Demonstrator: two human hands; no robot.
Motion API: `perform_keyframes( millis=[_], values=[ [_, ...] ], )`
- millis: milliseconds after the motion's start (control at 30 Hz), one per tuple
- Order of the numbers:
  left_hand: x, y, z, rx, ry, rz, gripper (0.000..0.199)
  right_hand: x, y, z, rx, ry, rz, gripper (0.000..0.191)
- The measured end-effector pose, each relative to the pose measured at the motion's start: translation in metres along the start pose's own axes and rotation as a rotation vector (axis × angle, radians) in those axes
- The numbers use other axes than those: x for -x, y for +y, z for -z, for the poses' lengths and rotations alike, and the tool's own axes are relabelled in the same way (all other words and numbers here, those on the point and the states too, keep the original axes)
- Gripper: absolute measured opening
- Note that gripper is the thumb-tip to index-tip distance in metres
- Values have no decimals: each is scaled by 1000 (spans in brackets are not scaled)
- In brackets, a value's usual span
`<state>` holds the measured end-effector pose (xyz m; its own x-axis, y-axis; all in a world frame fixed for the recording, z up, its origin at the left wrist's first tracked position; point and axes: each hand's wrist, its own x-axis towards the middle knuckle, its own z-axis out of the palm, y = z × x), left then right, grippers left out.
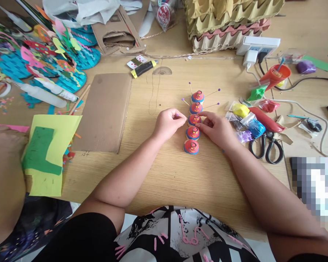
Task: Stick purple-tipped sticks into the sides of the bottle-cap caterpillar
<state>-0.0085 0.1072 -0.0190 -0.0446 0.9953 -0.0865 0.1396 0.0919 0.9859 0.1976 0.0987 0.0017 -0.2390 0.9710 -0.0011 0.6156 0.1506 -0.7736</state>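
A row of several small red-and-blue clay figures with yellow faces runs down the table in front of me. My left hand [170, 123] pinches a thin stick with a purple tip [177, 115], its other end at the left side of the middle figure [194, 119]. The thumb and fingers of my right hand [214, 127] hold that same figure from its right side. Purple-tipped sticks poke out on both sides of the top figure [198, 96] and the second figure [196, 107]. The two nearest figures [191, 147] show no sticks.
Black-handled scissors [266, 147] and bagged colored clay [255, 127] lie right of my right hand. A cardboard sheet [104, 112] is at left; egg trays [229, 22] and a power strip [258, 45] stand behind. Another person's arm [5, 163] rests by yellow paper [54, 142].
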Motion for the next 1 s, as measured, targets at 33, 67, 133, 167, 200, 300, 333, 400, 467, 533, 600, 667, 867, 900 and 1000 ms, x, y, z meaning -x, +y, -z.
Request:
perform_keyframes(
  millis=[33, 67, 133, 167, 200, 300, 333, 400, 467, 533, 600, 667, 867, 900, 1000],
  values=[
    [0, 0, 0, -1, 1, 3, 4, 0, 0, 0, 0, 0, 0, 42],
    [0, 0, 0, -3, 2, 5, 5, 0, 0, 0, 1, 1, 0, 43],
    [-1, -1, 0, -12, 5, 5, 5, 0, 0, 0, 4, 3, -1, 43],
    [-1, -1, -1, -17, 8, 3, 5, 0, 1, 0, 5, 3, -3, 43],
    [-1, -1, -1, -21, 9, 0, 5, 0, 0, 0, 7, 3, -5, 44],
    [0, 0, -1, -25, 10, -7, 6, 0, 0, 0, 11, 1, -8, 44],
    [0, 0, -1, -27, 11, -9, 6, 0, 0, 0, 11, 2, -6, 44],
    [0, 0, -1, -34, 15, -11, 7, -1, -1, 0, 13, 3, 1, 44],
    [1, 0, -1, -37, 17, -7, 8, -1, -1, 1, 14, 2, 4, 43],
    [1, 0, -2, -35, 14, -5, 7, -1, -1, 1, 16, 0, 7, 43],
    [1, 0, -2, -41, 11, -6, 7, -1, -1, 1, 19, 3, 11, 43],
    [1, 0, -2, -51, 11, -8, 7, -1, 0, 0, 17, 5, 13, 43],
    [1, 0, -2, -56, 11, -16, 7, -2, 3, -1, 7, 12, 7, 43],
    [1, 0, -3, -59, 11, -18, 6, -2, 3, -1, 7, 12, 6, 43],
    [1, -1, -3, -65, 13, -23, 6, -2, 3, -1, 2, 5, 5, 44]
  ],
)
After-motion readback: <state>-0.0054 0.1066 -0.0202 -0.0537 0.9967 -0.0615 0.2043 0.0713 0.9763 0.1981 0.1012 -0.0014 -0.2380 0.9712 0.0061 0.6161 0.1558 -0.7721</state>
